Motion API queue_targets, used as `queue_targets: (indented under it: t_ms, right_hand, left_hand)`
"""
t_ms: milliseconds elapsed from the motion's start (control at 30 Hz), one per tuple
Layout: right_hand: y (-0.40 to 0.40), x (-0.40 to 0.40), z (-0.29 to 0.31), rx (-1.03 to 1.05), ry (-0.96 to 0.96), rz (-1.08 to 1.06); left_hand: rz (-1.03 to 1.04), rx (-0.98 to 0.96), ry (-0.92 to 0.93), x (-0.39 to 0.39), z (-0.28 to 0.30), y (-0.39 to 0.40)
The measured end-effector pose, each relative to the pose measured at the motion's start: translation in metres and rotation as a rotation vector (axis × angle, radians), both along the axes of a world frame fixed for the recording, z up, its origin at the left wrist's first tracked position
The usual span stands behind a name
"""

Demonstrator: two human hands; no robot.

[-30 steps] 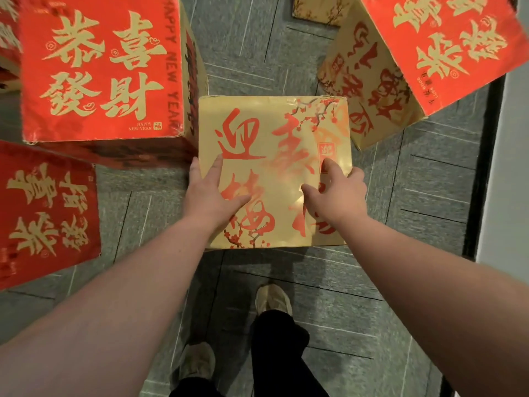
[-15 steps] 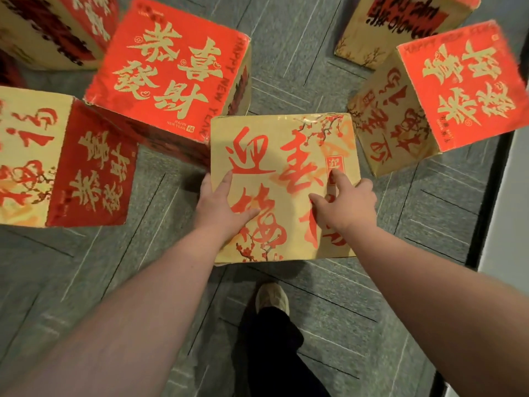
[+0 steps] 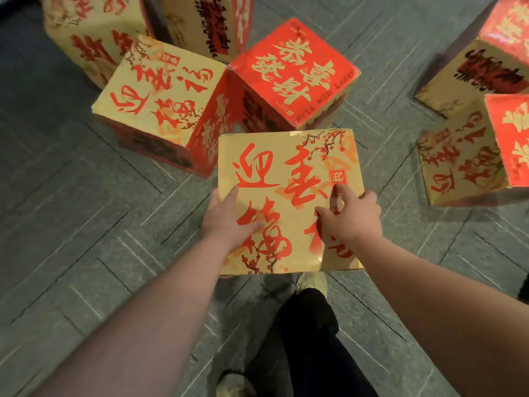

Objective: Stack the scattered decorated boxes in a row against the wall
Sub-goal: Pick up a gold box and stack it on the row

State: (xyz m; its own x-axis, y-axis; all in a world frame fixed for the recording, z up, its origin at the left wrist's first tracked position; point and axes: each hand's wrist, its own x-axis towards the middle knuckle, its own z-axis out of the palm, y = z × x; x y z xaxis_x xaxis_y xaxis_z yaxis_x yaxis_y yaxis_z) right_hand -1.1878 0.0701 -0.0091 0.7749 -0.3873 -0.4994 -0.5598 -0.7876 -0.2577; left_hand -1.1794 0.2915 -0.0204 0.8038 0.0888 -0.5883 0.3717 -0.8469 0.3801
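A person carries a gold box (image 3: 289, 196) with red brush lettering at about waist height over a grey patterned carpet floor (image 3: 86, 239), both bare hands clasping it from the near side. The left hand (image 3: 226, 222) grips the box's left edge, thumb lying across the top face and the fingers wrapped out of sight down the side; the right hand (image 3: 353, 217) grips the right edge the same way, thumb and forefinger spread on the top face, the other fingers hidden beyond the rim. Only the box's top face can be seen; its sides and underside are concealed. That face is slightly longer toward and away from the person than it is wide, the lettering reading upright to the wearer and a plum-blossom sprig in the far right corner. Directly beyond it, on the floor, stand a red-topped box (image 3: 294, 73) and, touching that one's left side, a gold-topped box (image 3: 157, 93) turned at an angle. Two more boxes (image 3: 94, 38) behind these are cut off by the top of the frame and blurred. At right, another cluster of boxes (image 3: 463, 156) runs out of the frame. Below the carried box, a dark trouser leg (image 3: 309, 339) and pale shoes (image 3: 313, 282) are partly visible.
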Motion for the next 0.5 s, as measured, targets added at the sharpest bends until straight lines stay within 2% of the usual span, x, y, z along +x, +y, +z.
queue_targets:
  t_ms: [133, 500]
  right_hand:
    - [0.070, -0.011, 0.014, 0.001, -0.020, 0.116]
    - [0.306, -0.072, 0.029, 0.040, -0.043, 0.578]
  left_hand:
    - [0.103, 0.023, -0.034, -0.039, 0.013, 0.070]
    - [0.606, -0.018, -0.055, -0.195, 0.030, 0.280]
